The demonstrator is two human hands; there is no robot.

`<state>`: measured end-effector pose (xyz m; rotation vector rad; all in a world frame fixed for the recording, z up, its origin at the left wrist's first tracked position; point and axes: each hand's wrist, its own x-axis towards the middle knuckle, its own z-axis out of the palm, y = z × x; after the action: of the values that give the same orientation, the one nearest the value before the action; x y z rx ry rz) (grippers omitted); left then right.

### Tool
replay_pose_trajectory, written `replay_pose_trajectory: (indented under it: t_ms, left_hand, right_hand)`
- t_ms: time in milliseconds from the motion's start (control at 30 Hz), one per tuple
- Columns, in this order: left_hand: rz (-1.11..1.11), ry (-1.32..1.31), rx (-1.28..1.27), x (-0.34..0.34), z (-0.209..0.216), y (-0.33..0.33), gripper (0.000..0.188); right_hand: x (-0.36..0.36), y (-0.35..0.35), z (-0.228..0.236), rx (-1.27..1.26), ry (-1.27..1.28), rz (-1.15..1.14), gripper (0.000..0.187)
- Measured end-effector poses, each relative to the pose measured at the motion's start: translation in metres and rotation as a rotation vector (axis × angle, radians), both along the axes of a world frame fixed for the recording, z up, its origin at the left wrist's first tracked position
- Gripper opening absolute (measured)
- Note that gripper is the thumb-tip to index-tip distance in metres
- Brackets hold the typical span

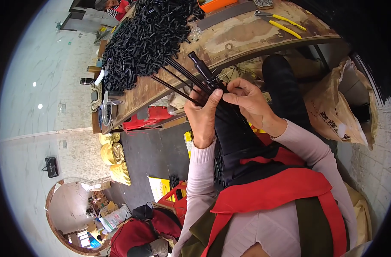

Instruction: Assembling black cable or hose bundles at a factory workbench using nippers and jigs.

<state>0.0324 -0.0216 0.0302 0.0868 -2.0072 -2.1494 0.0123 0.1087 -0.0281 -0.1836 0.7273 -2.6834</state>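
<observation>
My left hand (202, 118) is closed around several thin black rods (174, 88), which fan out toward the bench. Beside them a thicker black tube (200, 67) with a ringed collar points up and away, its lower end hidden between my hands. My right hand (253, 105) pinches at the base of the tube, thumb and forefinger meeting close to my left thumb. Whatever lies between those fingertips is too small to make out. A large heap of short black tubular pieces (144, 40) covers the bench just beyond my left hand.
The worn wooden bench (234, 32) curves across the far side, carrying yellow-handled pliers (285, 25) and an orange box (217, 4). A clear plastic container (107, 107) sits at its left end. An open sack (337, 103) stands at right. Other people work at far left and lower left.
</observation>
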Motion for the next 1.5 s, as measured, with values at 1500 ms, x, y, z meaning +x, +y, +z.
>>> replay_pose_trajectory:
  t_ms: [1500]
  left_hand:
    - [0.053,-0.036,-0.050,-0.002,-0.006,0.021,0.022]
  right_hand:
    - [0.006,0.005,-0.017,-0.022,-0.084,0.039,0.009]
